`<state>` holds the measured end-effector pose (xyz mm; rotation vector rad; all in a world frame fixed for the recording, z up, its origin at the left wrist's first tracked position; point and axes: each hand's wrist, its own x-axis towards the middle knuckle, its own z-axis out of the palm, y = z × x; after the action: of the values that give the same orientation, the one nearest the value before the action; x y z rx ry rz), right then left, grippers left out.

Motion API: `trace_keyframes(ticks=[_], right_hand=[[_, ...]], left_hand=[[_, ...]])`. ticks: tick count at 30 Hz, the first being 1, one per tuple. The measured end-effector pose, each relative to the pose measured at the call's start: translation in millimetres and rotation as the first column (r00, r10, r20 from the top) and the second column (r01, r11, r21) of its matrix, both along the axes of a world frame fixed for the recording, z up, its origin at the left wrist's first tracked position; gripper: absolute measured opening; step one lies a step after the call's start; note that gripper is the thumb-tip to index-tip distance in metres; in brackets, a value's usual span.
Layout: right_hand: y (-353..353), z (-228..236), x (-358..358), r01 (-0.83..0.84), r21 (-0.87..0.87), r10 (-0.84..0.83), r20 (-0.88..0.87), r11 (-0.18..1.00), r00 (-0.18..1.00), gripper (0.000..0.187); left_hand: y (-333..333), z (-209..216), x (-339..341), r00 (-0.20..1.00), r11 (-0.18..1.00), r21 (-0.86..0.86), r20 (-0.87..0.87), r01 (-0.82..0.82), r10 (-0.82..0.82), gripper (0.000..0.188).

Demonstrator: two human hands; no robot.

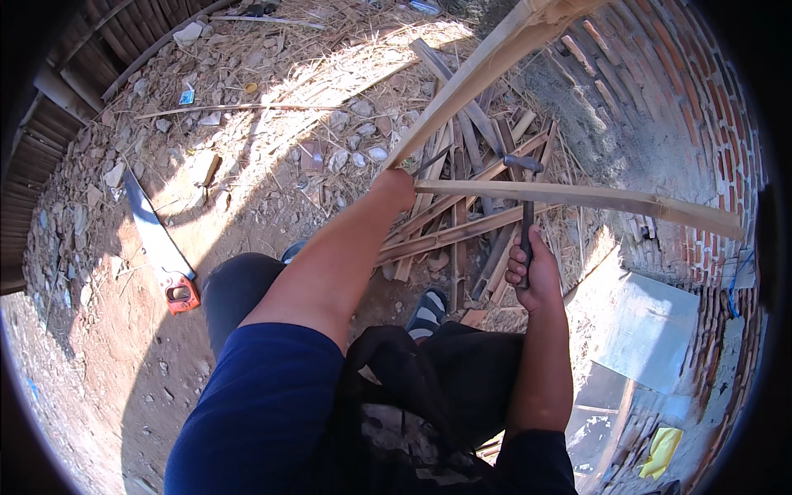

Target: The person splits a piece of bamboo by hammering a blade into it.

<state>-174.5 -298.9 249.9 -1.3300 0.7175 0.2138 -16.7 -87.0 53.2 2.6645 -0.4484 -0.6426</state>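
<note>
Right hand [536, 268]: I see it closed around the lower handle of the hammer, with the fingers wrapped fully about it.
Hammer [528, 206]: its head is at the far end and its handle crosses the lower strip in my view; if they are touching, I cannot tell. I judge it heavy at the head and rigid, so the low part of the handle is the proper place to hold.
Left hand [396, 186]: it looks curled at the near end of the upper strip. Its fingers are hidden from me, so I cannot tell if it grips also the lower strip or the dark thin piece [434, 160] beside it.
Upper strip [470, 85]: it goes from the left hand to the far right. I expect it light, stiff but springy, with sharp edges; a firm hold at the end, palm away from the edges, seems safest.
Lower strip [594, 196]: it reaches from beside the left hand toward the right, above the pile of strips [458, 235]. I judge that its long free end can swing easily.
Left side: a saw [157, 231] with orange handle lies on the ground.
Right side: a brick wall [718, 165].
</note>
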Motion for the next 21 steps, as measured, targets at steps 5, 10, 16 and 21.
trace_keyframes(ticks=[5, 10, 16, 21], right_hand=[[-12, -20, 2, 0.068, 0.051, -0.067, -0.027, 0.996, 0.997, 0.034], [-35, -35, 8, 0.101, 0.169, -0.101, -0.006, 0.980, 0.995, 0.033], [-33, -35, 10, 0.158, 0.208, -0.150, -0.052, 0.965, 0.987, 0.034], [-43, -40, 7, 0.150, 0.162, -0.136, -0.092, 0.975, 0.986, 0.033]], left_hand=[[9, 2, 44, 0.963, 0.957, 0.143, 0.060, 0.252, -0.263, 0.032], [41, 6, 48, 0.996, 0.997, 0.036, 0.064, -0.064, 0.062, 0.030], [14, -1, 37, 0.999, 0.999, -0.011, -0.010, -0.044, 0.043, 0.032], [-16, 1, 22, 0.995, 0.994, -0.039, -0.012, 0.102, -0.102, 0.035]])
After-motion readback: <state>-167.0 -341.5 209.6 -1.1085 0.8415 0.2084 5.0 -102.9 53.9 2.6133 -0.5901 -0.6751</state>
